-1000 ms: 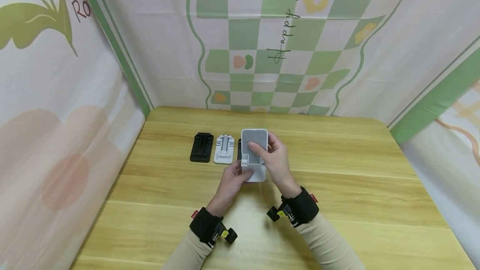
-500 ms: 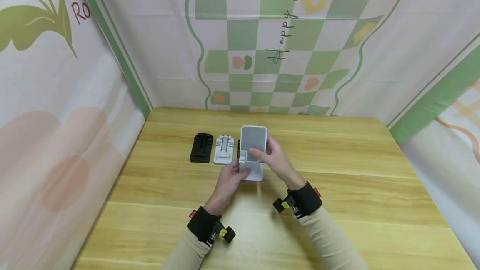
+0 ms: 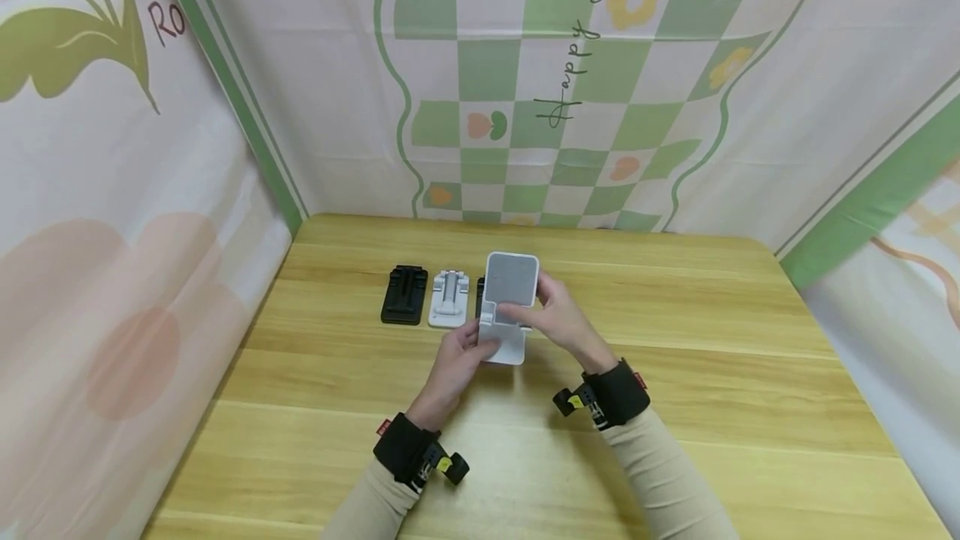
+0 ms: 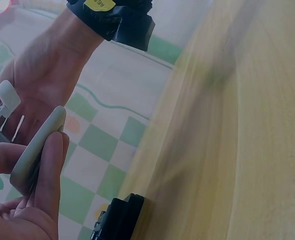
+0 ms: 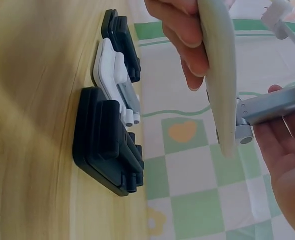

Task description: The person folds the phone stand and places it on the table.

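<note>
A white folding phone stand with a grey pad (image 3: 513,276) is held up off the table between both hands. My left hand (image 3: 455,362) pinches its flat base (image 4: 37,150) by the lower left edge, thumb on top and fingers beneath. On the other side my right hand (image 3: 560,314) grips the upper plate, thumb laid across the grey pad and fingers behind. In the right wrist view the stand's hinged metal arm (image 5: 275,106) shows unfolded between base and plate, with right-hand fingers around it.
Left of the held stand lie a folded black phone stand (image 3: 404,295) and a folded white one (image 3: 449,299). Another black stand (image 5: 107,145) is beside them, mostly hidden in the head view. The wooden table (image 3: 712,407) backs onto a patterned cloth (image 3: 337,107).
The stand's upper plate has shifted up slightly relative to the base. My right thumb has slid lower on the pad, and the right wrist has moved right and a little up.
</note>
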Motion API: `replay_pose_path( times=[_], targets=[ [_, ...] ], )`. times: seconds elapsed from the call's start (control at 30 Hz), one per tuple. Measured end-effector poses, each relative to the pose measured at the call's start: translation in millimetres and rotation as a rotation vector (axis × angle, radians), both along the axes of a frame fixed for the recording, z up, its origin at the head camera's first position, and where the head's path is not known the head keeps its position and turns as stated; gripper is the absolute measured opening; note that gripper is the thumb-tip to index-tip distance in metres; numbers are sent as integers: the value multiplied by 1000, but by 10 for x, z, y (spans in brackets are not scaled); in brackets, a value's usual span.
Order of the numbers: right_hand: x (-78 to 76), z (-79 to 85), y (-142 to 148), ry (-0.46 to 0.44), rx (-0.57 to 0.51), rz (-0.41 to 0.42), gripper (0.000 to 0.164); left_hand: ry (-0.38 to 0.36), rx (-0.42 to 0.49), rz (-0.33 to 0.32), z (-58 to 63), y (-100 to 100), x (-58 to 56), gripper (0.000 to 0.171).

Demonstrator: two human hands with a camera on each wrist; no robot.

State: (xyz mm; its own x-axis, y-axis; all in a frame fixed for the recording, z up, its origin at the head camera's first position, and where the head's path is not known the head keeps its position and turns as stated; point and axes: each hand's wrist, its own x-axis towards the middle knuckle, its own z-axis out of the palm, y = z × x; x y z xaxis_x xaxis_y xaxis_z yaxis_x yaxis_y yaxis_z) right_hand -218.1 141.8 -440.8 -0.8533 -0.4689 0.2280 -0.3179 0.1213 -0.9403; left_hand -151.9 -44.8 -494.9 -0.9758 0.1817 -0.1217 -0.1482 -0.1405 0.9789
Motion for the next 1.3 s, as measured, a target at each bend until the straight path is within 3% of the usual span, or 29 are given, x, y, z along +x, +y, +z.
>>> replay_pose_path(
  times=[0.87, 1.3],
  targets=[
    [32, -56, -17, -5, 7, -83, 52, -19, -7, -23, -18, -3, 20, 54],
    [21, -112, -23, 44, -12, -121, 42, -26, -3, -39, -30, -4, 20, 55]
  ],
)
